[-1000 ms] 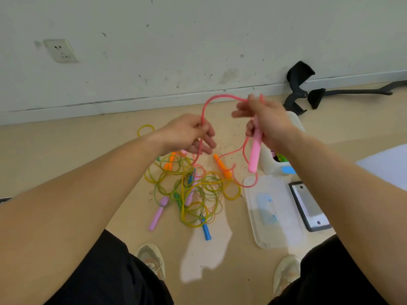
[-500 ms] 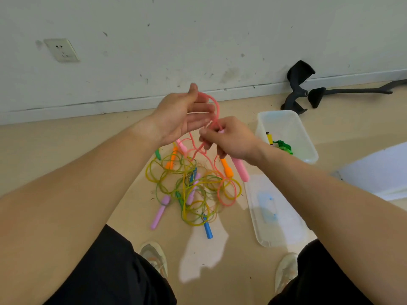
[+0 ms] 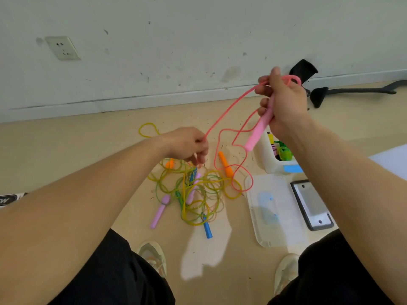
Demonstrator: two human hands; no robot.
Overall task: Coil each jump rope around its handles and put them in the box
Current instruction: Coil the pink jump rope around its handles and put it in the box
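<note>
My right hand (image 3: 283,100) is raised at the upper right and grips the pink handle (image 3: 256,134) of a pink jump rope, with a loop of its cord (image 3: 229,111) over the fingers. My left hand (image 3: 187,144) is lower, at the centre, and pinches the same cord, which runs taut between the hands. More pink cord hangs down in loose loops to the floor. Below lies a tangle of yellow and green ropes (image 3: 198,190) with orange (image 3: 225,166), lilac (image 3: 159,211) and blue (image 3: 207,227) handles. The clear box (image 3: 267,157) stands partly behind my right forearm.
The box's clear lid (image 3: 273,212) lies flat on the floor at the right, next to a grey and black plate (image 3: 311,204). A black stand (image 3: 319,93) lies along the wall. My shoes (image 3: 153,256) are at the bottom, my knees on either side.
The hands were close together over the pile. My right hand has gone up and to the right with the pink handle, and my left hand has dropped, pulling the cord taut.
</note>
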